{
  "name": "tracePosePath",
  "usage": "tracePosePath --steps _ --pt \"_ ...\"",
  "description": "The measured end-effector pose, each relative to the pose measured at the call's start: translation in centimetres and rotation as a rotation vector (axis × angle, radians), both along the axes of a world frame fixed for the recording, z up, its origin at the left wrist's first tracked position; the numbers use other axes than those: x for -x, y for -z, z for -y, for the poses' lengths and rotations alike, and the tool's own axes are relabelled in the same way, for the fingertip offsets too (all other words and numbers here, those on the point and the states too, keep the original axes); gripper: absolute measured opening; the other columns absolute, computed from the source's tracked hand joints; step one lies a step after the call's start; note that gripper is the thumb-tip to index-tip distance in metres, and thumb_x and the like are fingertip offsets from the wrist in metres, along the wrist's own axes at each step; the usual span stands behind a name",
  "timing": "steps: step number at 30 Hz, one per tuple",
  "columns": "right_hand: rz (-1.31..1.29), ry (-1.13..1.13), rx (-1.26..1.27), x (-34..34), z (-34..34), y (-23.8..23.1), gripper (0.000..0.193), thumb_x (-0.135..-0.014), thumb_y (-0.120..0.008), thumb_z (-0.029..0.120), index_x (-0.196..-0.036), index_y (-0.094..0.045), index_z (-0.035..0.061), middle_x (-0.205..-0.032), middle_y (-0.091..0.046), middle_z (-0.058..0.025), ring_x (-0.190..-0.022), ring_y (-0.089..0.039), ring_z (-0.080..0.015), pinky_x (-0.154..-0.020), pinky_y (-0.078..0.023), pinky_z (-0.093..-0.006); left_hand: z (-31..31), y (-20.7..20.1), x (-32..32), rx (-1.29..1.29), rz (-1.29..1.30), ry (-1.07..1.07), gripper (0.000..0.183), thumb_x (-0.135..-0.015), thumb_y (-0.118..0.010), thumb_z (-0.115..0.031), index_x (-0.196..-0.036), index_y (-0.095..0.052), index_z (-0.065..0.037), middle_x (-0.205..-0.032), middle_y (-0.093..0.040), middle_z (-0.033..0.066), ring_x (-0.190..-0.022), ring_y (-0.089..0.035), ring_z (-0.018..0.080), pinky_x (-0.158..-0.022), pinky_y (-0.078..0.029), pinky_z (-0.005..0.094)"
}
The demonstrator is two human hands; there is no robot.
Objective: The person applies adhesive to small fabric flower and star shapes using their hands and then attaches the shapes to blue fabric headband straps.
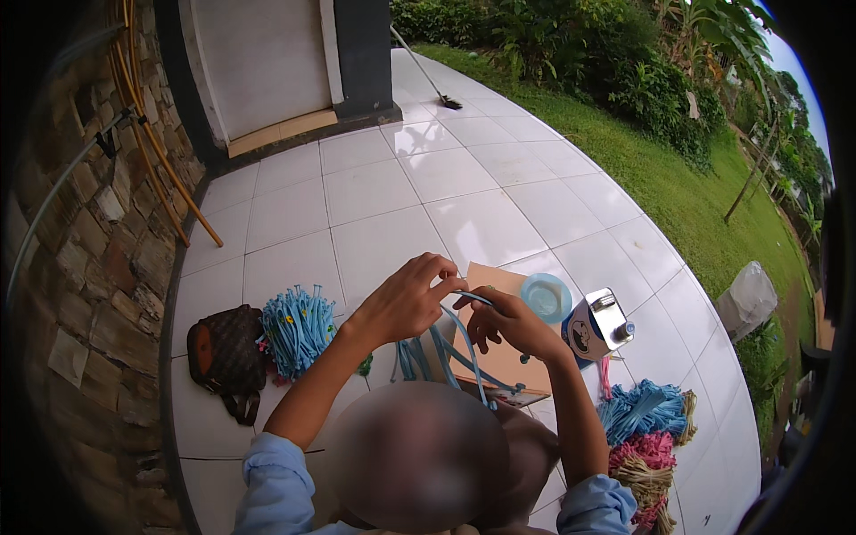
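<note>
My left hand (406,299) and my right hand (514,326) are raised close together over a tan board (486,278). Thumb and fingers of the left pinch a thin light-blue cord (473,297). It runs across to the right hand, whose fingers are bent around its other part. Several more light-blue strips (443,355) hang or lie below the hands, some over the board. To the board's right side stand a light-blue bowl (546,300) and a blue-and-white metal can (599,326). A large blurred patch hides what lies nearest me.
At left are a bundle of blue cords (300,336) and a brown bag (225,357) by a stone wall (89,267). Blue bundles (649,412), pink bundles (644,452) and beige bundles (644,481) lie at right on white tiles. A broom (448,102) lies farther off.
</note>
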State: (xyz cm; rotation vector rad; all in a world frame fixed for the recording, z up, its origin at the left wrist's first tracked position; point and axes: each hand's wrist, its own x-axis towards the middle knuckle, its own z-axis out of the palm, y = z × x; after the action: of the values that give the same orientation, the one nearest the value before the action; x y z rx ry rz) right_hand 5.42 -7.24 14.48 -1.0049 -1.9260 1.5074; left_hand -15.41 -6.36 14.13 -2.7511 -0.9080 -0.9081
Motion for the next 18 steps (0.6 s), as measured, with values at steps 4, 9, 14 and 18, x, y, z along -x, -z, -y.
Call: tracePosePath --steps 4,9,14,18 --pt "-0.217 0.05 0.157 -0.5 -0.2 1.6 0.03 -0.097 -0.038 0.021 -0.111 -0.054 0.0007 -0.064 -0.056 -0.004 -0.055 -0.052 -0.0087 -0.051 -0.039 -0.0217 0.3 2.0 -0.4 0.309 0.094 0.097 0.064 -0.066 -0.059 0.002 -0.126 -0.039 -0.01 -0.099 -0.047 0.0119 -0.078 -0.057 0.0279 -0.068 -0.051 0.0375" --pt "-0.188 -0.035 0.303 0.1 -0.8 1.2 0.033 -0.097 -0.039 0.024 -0.111 -0.054 -0.0007 -0.064 -0.056 -0.0038 -0.055 -0.052 -0.0086 -0.055 -0.041 -0.0225 0.1 5.2 0.1 0.177 0.086 -0.088 0.067 -0.068 -0.067 -0.001 -0.126 -0.036 -0.012 -0.092 -0.049 0.0098 -0.071 -0.058 0.0264 -0.059 -0.051 0.035" --pt "-0.083 -0.124 0.291 -0.2 -2.5 3.3 0.031 -0.094 -0.047 0.023 -0.118 -0.051 0.0043 -0.069 -0.057 -0.0035 -0.061 -0.055 -0.0111 -0.059 -0.043 -0.0234 -2.5 7.7 1.6 -0.001 0.027 -0.02 0.057 -0.071 -0.07 -0.011 -0.119 -0.04 -0.016 -0.082 -0.048 0.0069 -0.064 -0.058 0.0238 -0.055 -0.05 0.0324" --pt "0.249 0.014 -0.084 -2.4 -2.4 4.2 0.048 -0.084 -0.06 0.01 -0.128 -0.041 0.0127 -0.081 -0.058 -0.0048 -0.073 -0.057 -0.0138 -0.065 -0.046 -0.0272 -3.8 8.7 2.0 0.269 0.0 0.042 0.038 -0.077 -0.066 -0.014 -0.109 -0.046 -0.014 -0.078 -0.05 0.0067 -0.063 -0.058 0.0238 -0.056 -0.049 0.0338"
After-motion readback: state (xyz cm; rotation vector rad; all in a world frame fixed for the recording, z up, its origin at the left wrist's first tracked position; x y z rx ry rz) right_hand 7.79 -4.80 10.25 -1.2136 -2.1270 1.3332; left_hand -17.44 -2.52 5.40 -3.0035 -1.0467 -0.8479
